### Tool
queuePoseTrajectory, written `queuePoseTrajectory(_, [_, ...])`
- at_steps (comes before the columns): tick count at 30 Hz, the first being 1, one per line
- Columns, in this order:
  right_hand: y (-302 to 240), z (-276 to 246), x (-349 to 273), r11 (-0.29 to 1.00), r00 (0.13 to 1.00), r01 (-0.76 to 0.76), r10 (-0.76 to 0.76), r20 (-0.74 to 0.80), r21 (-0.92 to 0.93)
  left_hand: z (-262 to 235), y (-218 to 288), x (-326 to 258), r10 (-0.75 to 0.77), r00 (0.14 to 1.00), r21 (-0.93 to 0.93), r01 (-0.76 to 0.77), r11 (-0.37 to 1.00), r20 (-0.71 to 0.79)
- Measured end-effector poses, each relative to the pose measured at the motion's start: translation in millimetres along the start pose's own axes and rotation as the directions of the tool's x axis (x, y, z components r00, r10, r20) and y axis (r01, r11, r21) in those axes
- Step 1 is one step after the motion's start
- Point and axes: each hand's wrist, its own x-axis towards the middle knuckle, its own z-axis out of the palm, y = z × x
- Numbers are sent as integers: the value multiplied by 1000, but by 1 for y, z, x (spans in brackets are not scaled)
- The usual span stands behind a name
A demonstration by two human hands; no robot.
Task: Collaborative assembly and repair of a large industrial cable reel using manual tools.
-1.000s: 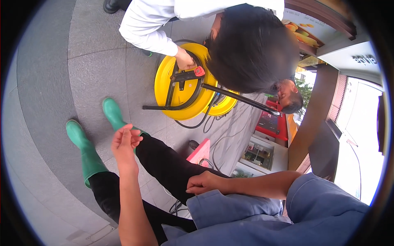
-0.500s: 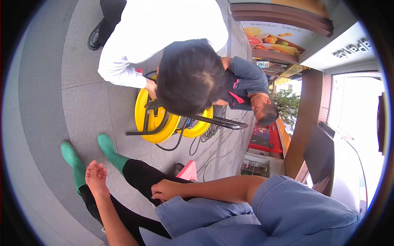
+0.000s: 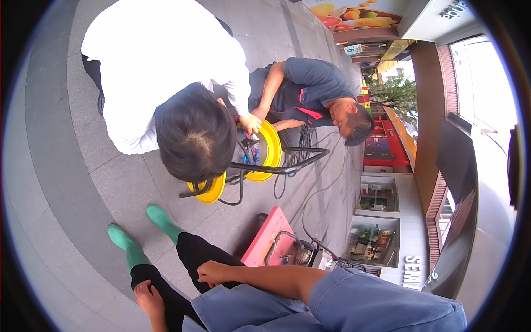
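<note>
My left hand (image 3: 150,299) lies over the dark trousers (image 3: 145,276) at my left knee, fingers loosely extended, holding nothing I can see. On the other thigh, my right hand (image 3: 215,273) rests with its fingers curled in, and nothing shows in it. Beyond my knees stands a yellow reel (image 3: 271,149) with a black tube frame (image 3: 301,163) and black cable. A person in a white shirt (image 3: 160,50) bends over it, partly hiding it. Another person in a dark grey shirt (image 3: 315,77) reaches to its far side. Neither of my hands touches the reel.
My green boots (image 3: 123,238) stand on grey paving (image 3: 121,182). A pink panel (image 3: 268,238) sits beside my right leg, near a metal frame. Loose black cable (image 3: 310,205) runs over the ground. Shop fronts (image 3: 376,240) line the right side.
My left hand has come down from a raised position to my knee. The white-shirted person has shifted left and leans further over the reel. More of the pink panel shows.
</note>
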Motion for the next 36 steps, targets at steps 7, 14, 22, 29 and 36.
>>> queuePoseTrajectory(7, [0,1,-5,993,996,-88,86,29,84,7,4,6,-46,997,69,42,997,67])
queuePoseTrajectory(14, [-9,-7,-8,985,991,-131,126,52,112,7,11,3,-102,993,75,97,992,59])
queuePoseTrajectory(22, [0,-9,-3,994,993,-87,81,91,60,16,8,1,-103,995,90,101,991,18])
queuePoseTrajectory(29, [-2,-15,-4,992,994,-81,73,83,93,15,20,5,-107,994,65,107,992,-5])
queuePoseTrajectory(36, [-5,-22,-6,992,994,-80,73,78,93,18,22,7,-163,986,70,161,985,31])
